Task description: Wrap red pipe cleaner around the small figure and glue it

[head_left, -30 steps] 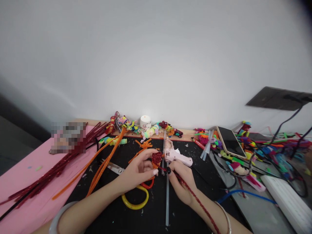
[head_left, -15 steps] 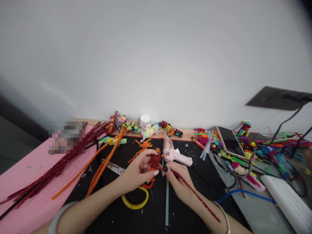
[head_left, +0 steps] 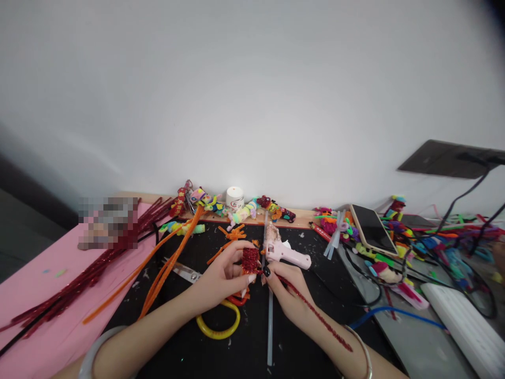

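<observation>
Since a second ago, the right hand (head_left: 290,289) has edged closer to the left hand (head_left: 225,269), and the loose end of the red tinsel stem (head_left: 321,314) has drawn up along the right forearm. The left fingers are closed around a sparkly red coil (head_left: 250,259), holding it over the black mat (head_left: 240,360), just beside the pale pink glue gun (head_left: 291,255). The right thumb and fingers pinch the stem near that coil. Yellow-handled scissors (head_left: 224,333) lie below the left wrist, near a long translucent glue stick (head_left: 270,329).
</observation>
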Demonstrator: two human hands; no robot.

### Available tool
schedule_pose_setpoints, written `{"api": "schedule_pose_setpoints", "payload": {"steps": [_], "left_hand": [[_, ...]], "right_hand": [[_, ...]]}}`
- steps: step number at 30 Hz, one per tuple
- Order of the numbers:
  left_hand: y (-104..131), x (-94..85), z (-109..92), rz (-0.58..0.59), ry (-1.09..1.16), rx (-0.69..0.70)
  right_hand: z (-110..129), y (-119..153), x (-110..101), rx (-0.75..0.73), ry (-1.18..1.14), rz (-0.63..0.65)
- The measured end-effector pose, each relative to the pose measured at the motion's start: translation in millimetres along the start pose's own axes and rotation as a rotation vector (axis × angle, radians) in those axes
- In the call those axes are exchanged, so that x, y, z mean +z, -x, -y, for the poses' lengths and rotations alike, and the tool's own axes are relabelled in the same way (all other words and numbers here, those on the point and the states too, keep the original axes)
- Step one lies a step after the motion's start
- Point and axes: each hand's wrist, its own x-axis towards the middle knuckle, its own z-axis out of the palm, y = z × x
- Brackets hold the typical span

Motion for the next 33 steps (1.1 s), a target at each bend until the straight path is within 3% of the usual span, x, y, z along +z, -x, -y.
{"api": "schedule_pose_setpoints", "payload": {"steps": [20,33], "left_hand": [[0.3,-0.1,-3.5,-0.034,0.094,-0.094],[1.2,-5.1,2.3,0.035,0.119,-0.098]], "right_hand": [[-0.7,-1.6,-1.5,-0.001,0.027,-0.037],[0.3,-2.5,-2.2,-0.022,0.053,-0.032]]}}
